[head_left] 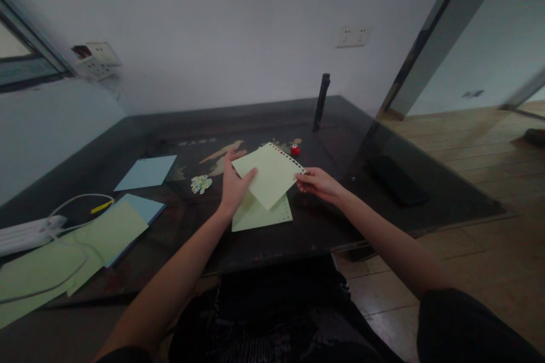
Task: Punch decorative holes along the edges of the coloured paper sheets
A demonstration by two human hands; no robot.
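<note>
Between both hands I hold a pale yellow-green sheet of paper (268, 173), turned cornerwise, with a row of punched holes along its upper right edge. My left hand (234, 181) grips its left corner, thumb on top and fingers behind. My right hand (317, 182) pinches the right corner at the end of the holed edge. Partly hidden underneath, a second yellow-green sheet (255, 218) lies on the dark table, holes along its right and lower side. A small pile of paper bits (201, 184) sits left of my left hand. Beyond the paper stands a small red object (295, 150).
At left lie a light blue sheet (147, 173), larger yellow-green sheets (114, 229), a white power strip (29, 235) with its cable and a yellow pen-like item (102, 207). A black upright stick-like object (321, 102) stands at the back right of the dark table (323, 238).
</note>
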